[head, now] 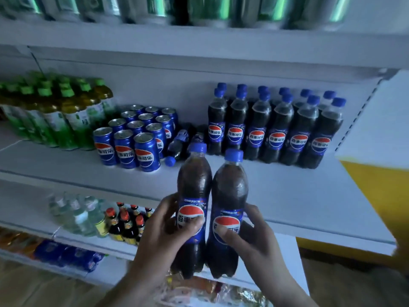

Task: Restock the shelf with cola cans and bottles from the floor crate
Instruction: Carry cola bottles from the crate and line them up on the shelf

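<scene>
I hold two upright cola bottles side by side in front of the white middle shelf (276,187). My left hand (163,231) grips the left bottle (194,185) around its blue label. My right hand (254,238) grips the right bottle (230,191) the same way. On the shelf behind stand several blue cola cans (135,138) and, to the right, rows of several cola bottles (276,129). Two more cola bottles (179,145) lie on their sides between the cans and the standing rows. The floor crate is out of view.
Green-capped tea bottles (55,111) fill the shelf's left end. Green cans (199,12) line the shelf above. The lower shelf holds clear bottles (75,216) and dark sauce bottles (126,222). A white and yellow panel (376,151) juts out at the right.
</scene>
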Available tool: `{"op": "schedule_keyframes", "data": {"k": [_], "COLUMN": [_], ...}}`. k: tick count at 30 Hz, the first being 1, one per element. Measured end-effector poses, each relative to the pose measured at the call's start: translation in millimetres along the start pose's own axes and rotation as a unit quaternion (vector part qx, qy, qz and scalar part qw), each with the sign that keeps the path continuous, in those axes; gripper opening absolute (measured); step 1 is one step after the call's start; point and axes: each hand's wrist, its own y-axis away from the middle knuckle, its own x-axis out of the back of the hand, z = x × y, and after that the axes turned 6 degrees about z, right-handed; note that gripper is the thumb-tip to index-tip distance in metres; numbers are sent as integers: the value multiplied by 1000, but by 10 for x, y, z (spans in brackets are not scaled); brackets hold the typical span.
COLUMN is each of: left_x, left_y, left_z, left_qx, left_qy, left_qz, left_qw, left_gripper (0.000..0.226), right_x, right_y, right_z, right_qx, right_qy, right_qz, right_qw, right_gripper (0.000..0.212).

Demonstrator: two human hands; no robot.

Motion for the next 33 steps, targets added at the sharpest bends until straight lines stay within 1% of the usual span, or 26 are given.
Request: {"op": "schedule_keyframes", "data": {"k": [3,8,13,17,20,23,25,27,31,33], "left_x": [-9,-72,-123,-175,-163,-130,-107,-70,-25,-44], "left_y": [-368,-922,-1356,-1432,-1449,-1442,-1450,-1458,-1455,-1465], "left_z": [110,114,-81,-250,-338,-336,-314,-264,-161,-131], "left_qx": [-41,-79,-96,-105,-102,-117,-142,-169,-210,-206], "left_qy": [-2,-17,-62,-73,-81,-103,-148,-216,-332,-343], "left_qz": [-22,-34,-59,-49,-51,-51,-49,-44,-33,-35], "left_qw": [999,996,992,991,990,986,978,961,919,916], "left_gripper": [48,55,71,63,67,69,66,64,63,63], "right_x": [-62,-26,47,85,87,67,92,149,178,137], "right_y": [-275,-785,-1127,-1201,-1253,-1258,-1240,-1215,-1152,-1150], "right_z": [-58,-137,-4,84,125,216,344,500,640,631], "right_qx": [33,120,134,136,137,137,132,129,159,170], "right_qy": [15,109,147,151,176,191,217,252,337,377], "right_qz": [34,74,90,101,99,97,95,98,153,172], "right_qw": [999,984,976,974,970,967,962,954,915,894], "right_gripper": [50,45,47,47,46,48,49,49,50,54]}}
